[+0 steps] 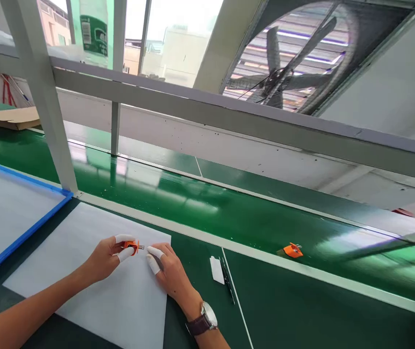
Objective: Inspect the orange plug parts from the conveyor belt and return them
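Two orange plug adapters were in view. The left hand [122, 248] pinched one, an orange plug adapter [132, 247], between thumb and fingertip above a white sheet [120, 295], its metal prongs facing right. The right hand [167, 266] was just beside those prongs, thumb and forefinger nearly together; whether they gripped anything could not be told. The second plug adapter [293, 250] lay beyond the tabletop's [302, 300] pale edging strip. One blue-rimmed tray [29, 239] showed a plain white interior. One green-labelled bottle [94, 34] stood upright, its contents unclear.
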`<state>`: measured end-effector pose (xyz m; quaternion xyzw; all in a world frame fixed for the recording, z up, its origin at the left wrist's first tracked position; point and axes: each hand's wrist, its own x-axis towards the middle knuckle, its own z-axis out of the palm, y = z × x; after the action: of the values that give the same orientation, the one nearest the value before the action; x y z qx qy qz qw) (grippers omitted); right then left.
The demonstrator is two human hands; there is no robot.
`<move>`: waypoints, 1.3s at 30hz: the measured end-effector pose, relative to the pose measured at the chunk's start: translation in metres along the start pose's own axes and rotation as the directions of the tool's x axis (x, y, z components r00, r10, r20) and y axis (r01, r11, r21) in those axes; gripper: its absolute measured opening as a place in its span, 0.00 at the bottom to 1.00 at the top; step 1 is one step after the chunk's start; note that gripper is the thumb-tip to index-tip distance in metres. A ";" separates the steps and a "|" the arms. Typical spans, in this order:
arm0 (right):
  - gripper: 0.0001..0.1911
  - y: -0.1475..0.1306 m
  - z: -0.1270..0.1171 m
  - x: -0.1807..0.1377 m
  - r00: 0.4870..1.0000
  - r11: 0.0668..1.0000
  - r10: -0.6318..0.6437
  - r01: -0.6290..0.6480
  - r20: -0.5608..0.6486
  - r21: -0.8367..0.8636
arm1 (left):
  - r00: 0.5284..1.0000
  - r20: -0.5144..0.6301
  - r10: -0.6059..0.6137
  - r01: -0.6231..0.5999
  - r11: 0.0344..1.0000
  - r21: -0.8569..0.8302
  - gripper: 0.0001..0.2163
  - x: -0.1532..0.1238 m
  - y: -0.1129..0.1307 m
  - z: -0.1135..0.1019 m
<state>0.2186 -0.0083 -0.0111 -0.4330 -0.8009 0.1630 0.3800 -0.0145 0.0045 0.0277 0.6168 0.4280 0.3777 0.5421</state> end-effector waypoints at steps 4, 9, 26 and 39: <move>0.14 -0.015 -0.003 0.007 0.967 0.914 0.250 -0.252 0.048 0.317 | 0.982 -0.062 0.179 -0.168 0.974 0.154 0.10 -0.006 -0.013 -0.001; 0.15 -0.038 0.006 0.018 0.855 0.632 0.472 -0.497 0.213 0.594 | 0.926 -0.080 0.368 -0.335 0.902 0.273 0.15 -0.007 -0.030 -0.002; 0.20 -0.042 0.026 -0.002 0.995 1.000 -0.015 0.018 -0.099 0.022 | 0.998 0.061 0.029 -0.032 0.998 0.048 0.13 -0.008 -0.007 0.004; 0.16 -0.036 0.010 0.002 0.948 0.824 0.307 -0.307 0.079 0.476 | 0.987 0.151 -0.051 0.076 0.984 -0.163 0.15 -0.007 -0.009 0.005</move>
<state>0.1903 -0.0263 0.0043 -0.4477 -0.6544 0.4162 0.4452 -0.0129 -0.0032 0.0182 0.5807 0.3731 0.3490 0.6339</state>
